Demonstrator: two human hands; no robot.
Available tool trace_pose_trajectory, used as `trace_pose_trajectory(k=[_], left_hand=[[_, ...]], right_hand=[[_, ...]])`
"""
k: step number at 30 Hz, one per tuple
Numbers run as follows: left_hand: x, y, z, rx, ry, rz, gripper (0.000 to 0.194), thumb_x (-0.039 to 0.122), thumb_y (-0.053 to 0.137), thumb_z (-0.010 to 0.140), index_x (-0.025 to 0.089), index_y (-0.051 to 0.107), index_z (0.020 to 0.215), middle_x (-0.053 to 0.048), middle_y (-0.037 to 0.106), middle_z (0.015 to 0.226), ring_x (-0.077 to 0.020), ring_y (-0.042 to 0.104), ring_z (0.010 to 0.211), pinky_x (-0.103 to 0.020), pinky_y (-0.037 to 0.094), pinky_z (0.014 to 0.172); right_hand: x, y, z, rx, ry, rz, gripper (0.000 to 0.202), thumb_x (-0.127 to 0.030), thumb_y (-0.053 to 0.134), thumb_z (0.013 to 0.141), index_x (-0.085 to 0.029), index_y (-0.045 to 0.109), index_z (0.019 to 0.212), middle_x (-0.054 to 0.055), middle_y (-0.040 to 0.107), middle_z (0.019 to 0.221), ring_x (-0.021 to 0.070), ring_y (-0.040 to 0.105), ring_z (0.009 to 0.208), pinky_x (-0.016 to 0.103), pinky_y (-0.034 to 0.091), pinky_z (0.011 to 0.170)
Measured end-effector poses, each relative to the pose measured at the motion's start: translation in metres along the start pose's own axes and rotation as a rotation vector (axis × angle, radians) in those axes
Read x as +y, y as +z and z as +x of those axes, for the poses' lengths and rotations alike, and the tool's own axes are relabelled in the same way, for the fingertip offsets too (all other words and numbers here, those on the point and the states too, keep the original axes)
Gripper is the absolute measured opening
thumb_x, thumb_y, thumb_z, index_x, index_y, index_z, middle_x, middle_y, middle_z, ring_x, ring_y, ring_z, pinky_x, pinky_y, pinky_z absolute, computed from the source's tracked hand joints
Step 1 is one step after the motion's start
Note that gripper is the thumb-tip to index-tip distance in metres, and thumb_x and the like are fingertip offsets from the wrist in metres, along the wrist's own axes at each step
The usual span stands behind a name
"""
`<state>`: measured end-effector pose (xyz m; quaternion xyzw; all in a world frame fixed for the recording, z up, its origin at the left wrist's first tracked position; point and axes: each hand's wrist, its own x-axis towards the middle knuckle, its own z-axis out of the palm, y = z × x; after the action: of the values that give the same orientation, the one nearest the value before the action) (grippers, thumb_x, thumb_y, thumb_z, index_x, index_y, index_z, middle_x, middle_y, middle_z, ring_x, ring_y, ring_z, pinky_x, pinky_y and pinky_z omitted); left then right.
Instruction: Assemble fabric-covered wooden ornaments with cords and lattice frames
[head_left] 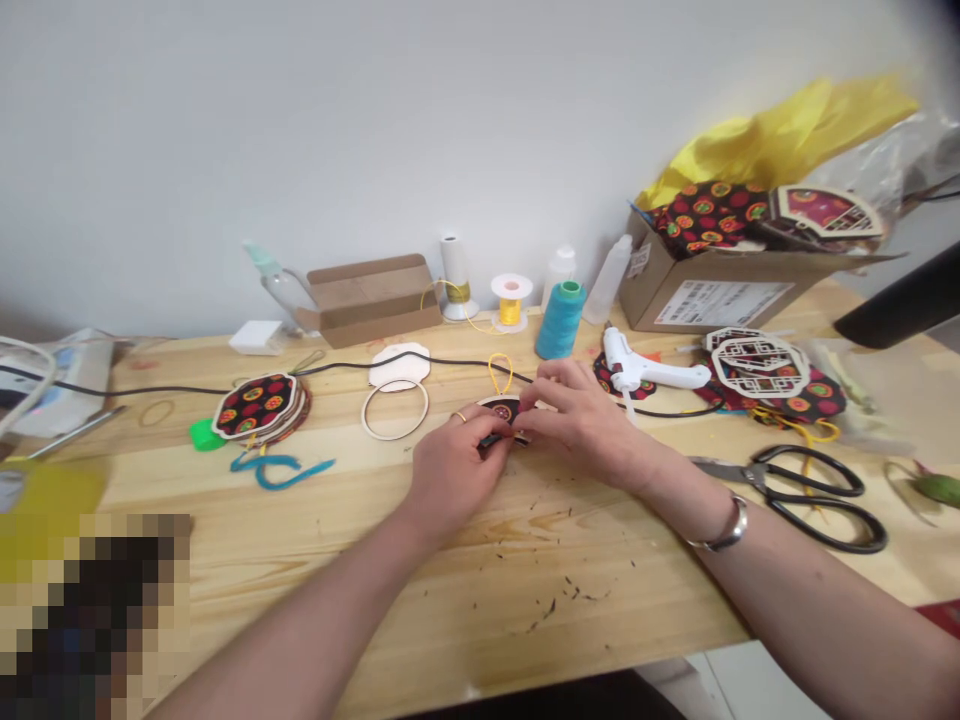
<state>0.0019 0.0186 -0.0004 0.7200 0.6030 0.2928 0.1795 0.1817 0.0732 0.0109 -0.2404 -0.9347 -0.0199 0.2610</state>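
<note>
A small dark patterned fabric ornament (501, 407) with a pale rim is between my hands above the middle of the table. A yellow cord loop (501, 373) stands out from its far edge. My left hand (459, 468), with a ring on one finger, is closed on the ornament's left and near side. My right hand (581, 420) pinches its right edge, and a silver bracelet is on that wrist. The fingers hide much of the ornament. Just left of it lie a thin wooden ring (364, 410) and a white scalloped piece (400, 362).
A white glue gun (660, 374) and black-handled scissors (814, 490) lie right of my hands. Behind stand a teal thread cone (560, 322), a yellow cord spool (511, 312) and bottles. A full carton (709, 295) is at back right. Stacked patterned pieces (259, 406) lie left, near a black cable.
</note>
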Motion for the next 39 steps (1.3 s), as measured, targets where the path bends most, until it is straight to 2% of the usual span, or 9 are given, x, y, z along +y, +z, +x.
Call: trace_pose_trajectory(k=[15, 35, 39], left_hand=[[0.0013, -0.0006, 0.0007, -0.007, -0.008, 0.000, 0.012, 0.024, 0.059, 0.081, 0.028, 0.069, 0.086, 0.005, 0.070, 0.100, -0.0171, 0.065, 0.088, -0.029, 0.046, 0.071], [0.0018, -0.0006, 0.0009, -0.010, -0.014, 0.003, 0.012, 0.023, 0.060, 0.081, 0.028, 0.070, 0.086, 0.006, 0.070, 0.099, -0.0160, 0.064, 0.087, -0.028, 0.046, 0.073], [0.0020, -0.0010, 0.0004, -0.013, -0.015, 0.007, 0.012, 0.023, 0.060, 0.081, 0.028, 0.070, 0.086, 0.006, 0.070, 0.098, -0.0159, 0.064, 0.087, -0.028, 0.045, 0.073]], right_hand=[[0.0018, -0.0024, -0.0001, -0.029, -0.093, -0.097, 0.018, -0.017, 0.050, 0.092, -0.023, 0.065, 0.096, 0.005, 0.063, 0.094, 0.0228, 0.040, 0.102, 0.037, 0.029, 0.079], [0.0014, 0.0017, 0.0029, -0.006, -0.101, -0.093, 0.017, -0.018, 0.050, 0.092, -0.021, 0.066, 0.085, 0.005, 0.065, 0.090, 0.0229, 0.041, 0.099, 0.038, 0.033, 0.080], [-0.0013, 0.0015, 0.0039, -0.001, -0.080, -0.029, 0.018, -0.022, 0.050, 0.092, -0.020, 0.065, 0.084, 0.006, 0.065, 0.088, 0.0237, 0.042, 0.098, 0.039, 0.035, 0.080]])
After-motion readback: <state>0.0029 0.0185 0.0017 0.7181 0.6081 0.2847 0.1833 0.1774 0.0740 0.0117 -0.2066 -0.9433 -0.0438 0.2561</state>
